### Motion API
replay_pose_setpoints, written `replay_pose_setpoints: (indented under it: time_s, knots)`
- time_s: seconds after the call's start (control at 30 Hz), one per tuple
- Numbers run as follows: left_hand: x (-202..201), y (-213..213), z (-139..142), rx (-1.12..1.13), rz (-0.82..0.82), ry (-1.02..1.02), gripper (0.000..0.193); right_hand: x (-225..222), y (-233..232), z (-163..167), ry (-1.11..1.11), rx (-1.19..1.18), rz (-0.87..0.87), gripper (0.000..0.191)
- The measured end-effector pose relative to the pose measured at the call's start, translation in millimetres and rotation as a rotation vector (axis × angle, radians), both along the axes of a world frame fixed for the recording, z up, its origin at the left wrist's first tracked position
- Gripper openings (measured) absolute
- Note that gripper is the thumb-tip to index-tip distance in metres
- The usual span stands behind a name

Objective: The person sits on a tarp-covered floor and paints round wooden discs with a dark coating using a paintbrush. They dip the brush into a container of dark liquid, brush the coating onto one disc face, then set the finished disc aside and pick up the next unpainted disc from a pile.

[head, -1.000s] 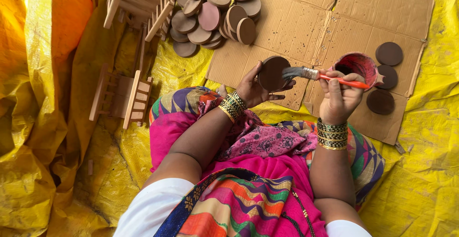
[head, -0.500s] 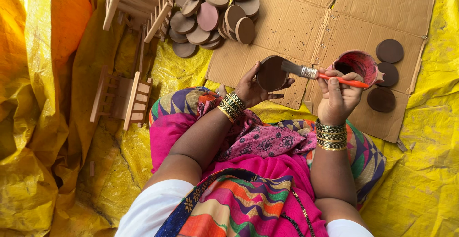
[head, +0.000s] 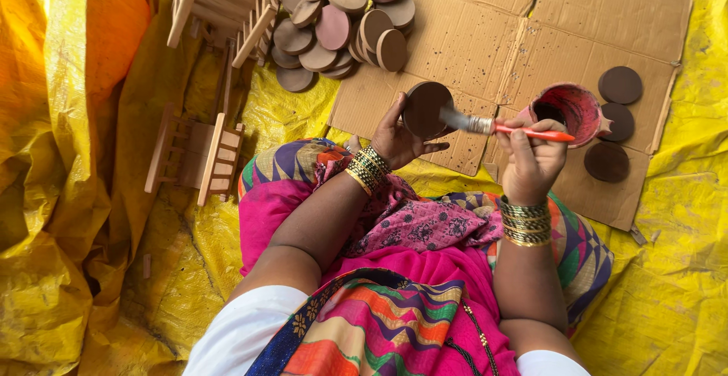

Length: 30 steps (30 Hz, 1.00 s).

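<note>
Yellow tarp underneath — left hand [head: 394,139] grips one disc [head: 425,109], right hand [head: 533,160] one brush [head: 500,126]; three painted discs [head: 620,85] aside.

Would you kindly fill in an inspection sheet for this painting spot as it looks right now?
Surface: flattened cardboard on a yellow tarp.
Job's things: brown wooden disc; orange-handled paintbrush, bristles on the disc; paint pot.
Clutter: pile of unpainted discs; three painted discs; small wooden chair frames.
Grippers: left hand holds the disc; right hand holds the paintbrush.
Cables: nothing seen.
Surroundings: nothing seen beyond the tarp.
</note>
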<state>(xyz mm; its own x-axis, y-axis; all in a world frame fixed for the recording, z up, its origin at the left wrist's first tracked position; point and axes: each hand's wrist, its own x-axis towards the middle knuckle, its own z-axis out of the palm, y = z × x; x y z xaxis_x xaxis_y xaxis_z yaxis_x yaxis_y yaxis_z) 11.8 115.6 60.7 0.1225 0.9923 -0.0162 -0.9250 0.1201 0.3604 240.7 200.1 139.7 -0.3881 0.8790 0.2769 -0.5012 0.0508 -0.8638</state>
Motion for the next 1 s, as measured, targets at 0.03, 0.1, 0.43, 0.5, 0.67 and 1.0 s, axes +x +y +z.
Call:
replay_pose_setpoints:
  time_s: [0.03, 0.1, 0.43, 0.5, 0.67, 1.0]
  knots:
    - [-0.1, 0.8, 0.3, 0.007, 0.005, -0.005, 0.080, 3.6, 0.1, 1.9, -0.044, -0.007, 0.027, 0.022]
    - [0.1, 2.4, 0.1, -0.008, 0.015, -0.011, 0.081, 10.6, 1.1, 6.1, -0.039, 0.024, 0.039, 0.022]
    - [-0.8, -0.6, 1.5, -0.027, 0.048, 0.002, 0.081, -4.0, -16.4, -1.5, -0.184, 0.436, -0.066, 0.023]
    - [-0.1, 0.4, 3.4, -0.029, 0.062, -0.007, 0.080, 5.3, -15.0, 3.9, -0.191, 0.396, 0.000, 0.023]
    - [0.6, -2.2, 3.0, 0.038, 0.019, -0.008, 0.080, 2.7, -20.1, 7.4, -0.145, 0.446, -0.123, 0.024]
    - [2.3, -3.1, -1.2, -0.029, 0.040, -0.015, 0.080, -1.3, -31.6, 14.2, -0.266, 0.530, -0.074, 0.022]
